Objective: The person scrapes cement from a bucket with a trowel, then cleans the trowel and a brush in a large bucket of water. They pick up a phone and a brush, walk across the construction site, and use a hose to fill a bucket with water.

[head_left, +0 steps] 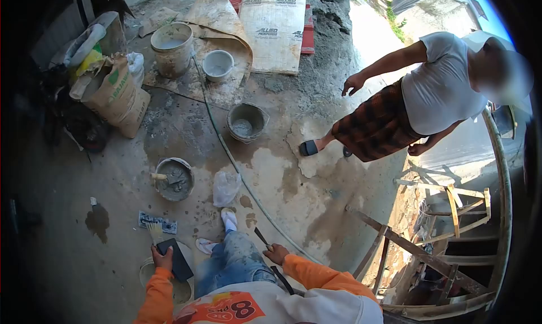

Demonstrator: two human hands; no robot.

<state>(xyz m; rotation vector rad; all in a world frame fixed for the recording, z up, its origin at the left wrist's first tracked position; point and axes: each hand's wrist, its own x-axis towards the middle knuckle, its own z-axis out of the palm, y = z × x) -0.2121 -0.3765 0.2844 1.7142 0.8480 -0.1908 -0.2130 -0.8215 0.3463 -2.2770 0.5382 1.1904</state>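
Note:
My left hand (163, 258) is closed around a dark rectangular board (176, 258), at the lower left. A brush (153, 231) with pale bristles juts out in front of these fingers; its handle is hidden. Beneath the hand stands a light bucket (182, 293), partly covered by the board and my sleeve. My right hand (276, 254) grips a thin dark-bladed tool (261, 238), seen nearly edge-on, beside my right thigh. A grey speckled flat piece (158, 222) lies on the floor ahead of the brush.
A bucket of grey mortar (183, 184) holds a trowel. A hose (226, 149) crosses the floor near another bucket (247, 123). Pails (172, 64) and a paper sack (121, 98) stand farther left. A person (435, 87) stands at right, near wooden framing (435, 262) by an edge.

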